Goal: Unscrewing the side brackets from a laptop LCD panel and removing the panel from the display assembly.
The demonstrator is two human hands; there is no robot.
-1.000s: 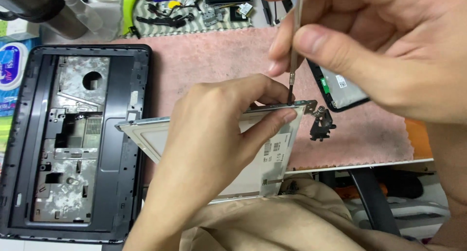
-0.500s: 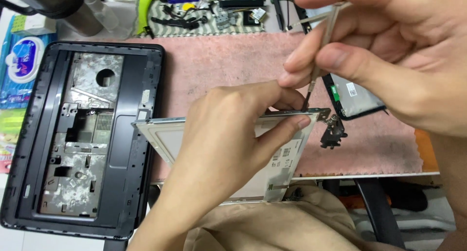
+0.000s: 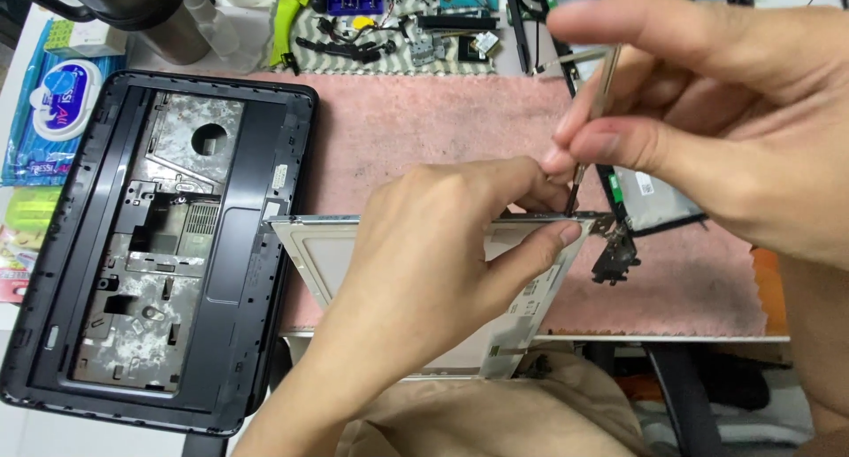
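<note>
Pink mat [image 3: 424,121] beneath; left hand [image 3: 433,245] clamps screen panel [image 3: 318,253], right hand [image 3: 707,130] pinches screwdriver [image 3: 591,121]; black laptop shell [image 3: 150,245] beside.

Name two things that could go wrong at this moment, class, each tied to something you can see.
1. The screwdriver tip sits at the top edge of the display panel, held only by the right hand fingertips; it may slip and scratch the panel.
2. The left hand holds the panel tilted over the table edge; a loosened hinge bracket or screw could drop to the floor.

Left hand [image 3: 424,262] hides panel [image 3: 309,253] middle; screwdriver [image 3: 594,112] tip blurred.
</note>
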